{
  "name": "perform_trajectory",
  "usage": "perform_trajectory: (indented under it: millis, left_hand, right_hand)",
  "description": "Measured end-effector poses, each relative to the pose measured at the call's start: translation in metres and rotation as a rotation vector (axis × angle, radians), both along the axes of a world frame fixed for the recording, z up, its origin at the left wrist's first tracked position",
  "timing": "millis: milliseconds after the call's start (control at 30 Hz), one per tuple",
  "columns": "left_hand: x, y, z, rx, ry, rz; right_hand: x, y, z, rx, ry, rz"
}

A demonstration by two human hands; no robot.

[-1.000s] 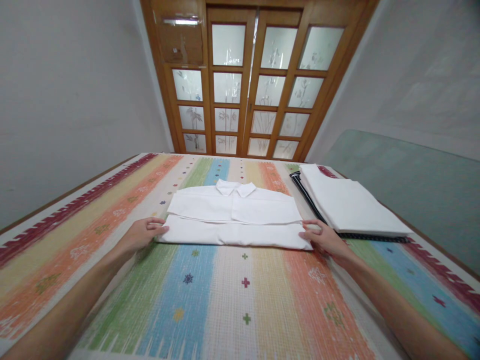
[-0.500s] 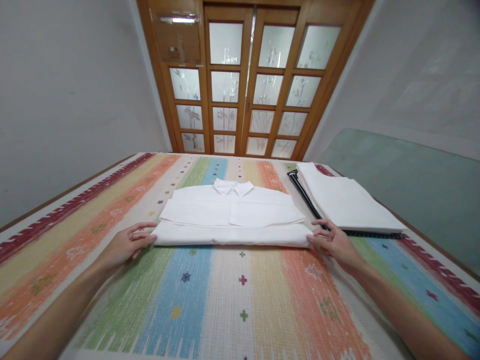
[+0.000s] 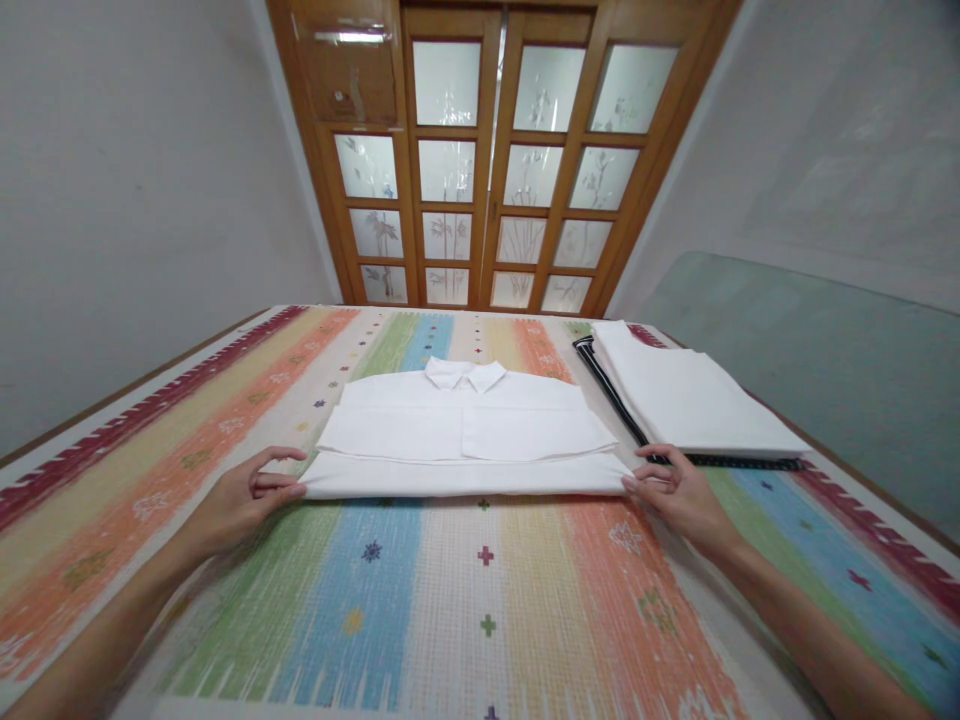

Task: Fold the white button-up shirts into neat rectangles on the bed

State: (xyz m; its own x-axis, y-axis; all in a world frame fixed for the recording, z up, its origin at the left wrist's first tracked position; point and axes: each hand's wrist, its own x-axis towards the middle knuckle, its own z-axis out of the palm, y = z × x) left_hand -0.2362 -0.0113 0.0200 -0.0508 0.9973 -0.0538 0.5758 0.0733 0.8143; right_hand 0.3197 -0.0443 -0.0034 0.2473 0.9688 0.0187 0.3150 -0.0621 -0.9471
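Note:
A white collared shirt lies folded into a wide, low shape, its collar pointing away from me. My left hand pinches the near left corner of its front fold between thumb and fingers. At the opposite end, my right hand pinches the near right corner the same way. Between the two hands the near edge is drawn out straight, just above or on the patterned cloth.
A striped, multicoloured cloth covers the table. Back right lies a stack of folded white garments over a black striped garment. A pale green board stands along the right wall. Wooden glazed doors are beyond.
Both hands have moved slightly outward and the shirt's near edge is pulled wider and tauter, its corners stretched to points. The view has shifted slightly.

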Motion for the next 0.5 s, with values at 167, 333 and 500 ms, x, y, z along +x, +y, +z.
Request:
perform_trajectory:
  millis: [167, 333, 500]
  left_hand:
    - [-0.01, -0.015, -0.006, 0.082, 0.036, 0.087]
    - [0.005, -0.021, 0.0, 0.042, -0.016, 0.033]
    - [0.03, -0.013, -0.005, -0.047, -0.012, 0.017]
  right_hand:
    - [0.005, -0.011, -0.003, -0.144, -0.044, -0.01]
    - [0.007, -0.01, -0.001, -0.192, -0.059, 0.021]
    - [0.014, -0.008, -0.001, -0.235, 0.0, 0.12]
